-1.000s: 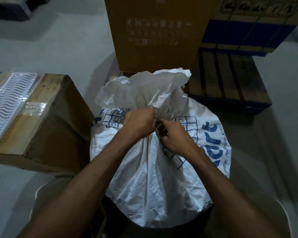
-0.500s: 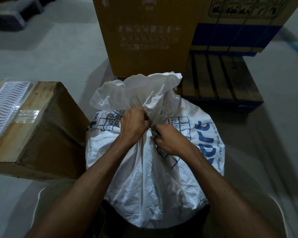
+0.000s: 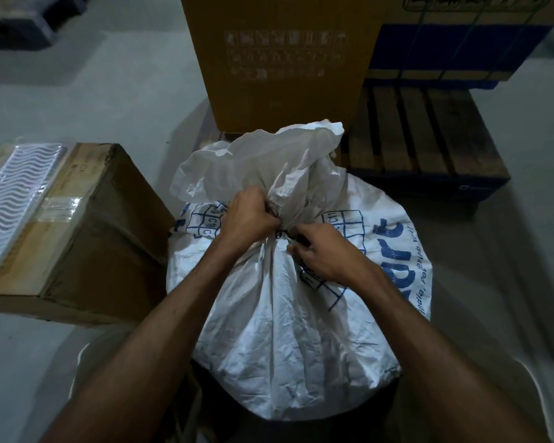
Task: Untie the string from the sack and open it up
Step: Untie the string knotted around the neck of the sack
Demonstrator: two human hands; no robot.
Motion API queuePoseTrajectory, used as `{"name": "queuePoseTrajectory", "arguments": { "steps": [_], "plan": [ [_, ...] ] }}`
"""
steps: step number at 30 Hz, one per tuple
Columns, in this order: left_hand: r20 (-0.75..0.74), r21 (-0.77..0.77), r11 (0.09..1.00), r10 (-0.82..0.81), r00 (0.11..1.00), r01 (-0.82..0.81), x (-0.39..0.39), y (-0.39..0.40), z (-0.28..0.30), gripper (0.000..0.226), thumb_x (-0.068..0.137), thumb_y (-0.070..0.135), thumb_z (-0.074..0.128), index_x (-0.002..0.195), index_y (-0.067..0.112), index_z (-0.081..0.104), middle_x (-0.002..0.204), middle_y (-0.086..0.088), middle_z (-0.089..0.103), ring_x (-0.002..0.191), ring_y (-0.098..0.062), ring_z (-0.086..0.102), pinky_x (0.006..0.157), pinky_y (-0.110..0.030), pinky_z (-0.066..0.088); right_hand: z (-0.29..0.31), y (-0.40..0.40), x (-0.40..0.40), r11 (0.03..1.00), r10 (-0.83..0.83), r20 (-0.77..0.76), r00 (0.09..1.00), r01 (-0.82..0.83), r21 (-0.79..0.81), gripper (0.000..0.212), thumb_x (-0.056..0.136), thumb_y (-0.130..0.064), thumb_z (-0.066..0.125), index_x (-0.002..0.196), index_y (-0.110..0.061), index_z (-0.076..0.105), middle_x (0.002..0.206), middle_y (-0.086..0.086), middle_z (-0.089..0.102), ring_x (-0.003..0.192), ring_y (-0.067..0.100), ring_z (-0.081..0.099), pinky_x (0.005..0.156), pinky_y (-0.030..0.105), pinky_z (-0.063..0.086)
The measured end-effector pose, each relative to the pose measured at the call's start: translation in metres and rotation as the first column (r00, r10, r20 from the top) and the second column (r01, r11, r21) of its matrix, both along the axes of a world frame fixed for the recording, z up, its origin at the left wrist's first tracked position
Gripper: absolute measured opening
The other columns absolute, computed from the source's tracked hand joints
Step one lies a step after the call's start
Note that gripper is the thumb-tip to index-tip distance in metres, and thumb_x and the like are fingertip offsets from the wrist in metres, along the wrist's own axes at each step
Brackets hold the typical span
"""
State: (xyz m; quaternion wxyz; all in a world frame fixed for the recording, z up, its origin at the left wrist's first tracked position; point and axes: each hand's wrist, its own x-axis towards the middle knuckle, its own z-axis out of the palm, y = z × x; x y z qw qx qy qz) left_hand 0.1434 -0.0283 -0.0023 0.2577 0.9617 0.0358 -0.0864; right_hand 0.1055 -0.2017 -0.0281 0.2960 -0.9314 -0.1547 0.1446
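Observation:
A full white woven sack [image 3: 288, 340] with blue print stands on the floor in front of me, its neck bunched and tied. A thin dark string [image 3: 282, 235] shows as a small knot at the neck, between my hands. My left hand [image 3: 247, 215] is closed around the left side of the gathered neck, just under the loose crumpled top [image 3: 263, 155]. My right hand [image 3: 325, 251] sits on the right side of the neck, fingertips pinched at the string. Most of the string is hidden by fingers and folds.
A taped cardboard box [image 3: 87, 238] stands to the left, with a white wavy plastic tray [image 3: 10, 199] on top. Behind the sack is a tall brown carton [image 3: 282, 59] and a blue-banded carton [image 3: 461, 49] on a wooden pallet [image 3: 429, 145]. Grey concrete floor [image 3: 115, 100] surrounds it all.
My right hand has slid slightly away from the left, so the dark knot now shows between them. The view has shifted a little; the sack stays tied.

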Motion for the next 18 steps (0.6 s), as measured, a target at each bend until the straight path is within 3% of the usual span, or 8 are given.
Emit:
{"name": "queuePoseTrajectory", "arguments": {
  "steps": [3, 6, 14, 18],
  "plan": [
    [-0.016, -0.012, 1.000, -0.020, 1.000, 0.020, 0.000, 0.000, 0.002, 0.019, 0.069, 0.013, 0.073, 0.056, 0.008, 0.060, 0.053, -0.005, 0.056, 0.056, -0.024, 0.061, 0.048, -0.030, 0.043, -0.002, -0.001, 0.001, 1.000, 0.001, 0.007, 1.000, -0.001, 0.010, 0.019, 0.098, -0.035, 0.063, 0.106, -0.018, 0.066, 0.099, 0.002, 0.068, 0.083, 0.019, 0.064, 0.074, 0.044, 0.057],
    [-0.005, -0.032, 0.998, -0.048, 0.999, 0.048, -0.005, -0.001, 0.006, 0.031, 0.072, 0.012, 0.068, 0.050, 0.014, 0.047, 0.048, 0.000, 0.045, 0.046, -0.016, 0.046, 0.045, -0.025, 0.028, -0.004, -0.001, 0.002, 1.000, -0.004, 0.015, 1.000, 0.003, 0.018, 0.018, 0.098, -0.035, 0.064, 0.106, -0.019, 0.065, 0.098, 0.001, 0.067, 0.082, 0.018, 0.063, 0.074, 0.044, 0.057],
    [-0.046, -0.074, 0.995, -0.070, 0.997, 0.066, -0.005, 0.018, 0.009, 0.041, 0.090, 0.026, 0.058, 0.052, 0.018, 0.044, 0.051, -0.001, 0.047, 0.048, -0.021, 0.042, 0.052, -0.029, 0.029, -0.001, 0.001, 0.003, 0.999, -0.013, 0.088, 0.996, 0.009, 0.051, 0.012, 0.097, -0.031, 0.064, 0.095, -0.020, 0.067, 0.086, -0.004, 0.068, 0.074, 0.012, 0.062, 0.069, 0.044, 0.057],
    [-0.046, -0.128, 0.991, -0.032, 0.998, 0.026, -0.004, 0.030, 0.007, 0.034, 0.088, 0.027, 0.059, 0.058, 0.011, 0.059, 0.053, -0.006, 0.053, 0.050, -0.019, 0.047, 0.053, -0.033, 0.038, 0.002, 0.004, 0.001, 0.995, -0.016, 0.206, 0.979, -0.006, 0.103, 0.013, 0.095, -0.027, 0.066, 0.103, -0.017, 0.068, 0.095, -0.002, 0.069, 0.082, 0.015, 0.063, 0.073, 0.043, 0.056]
  ]
}}
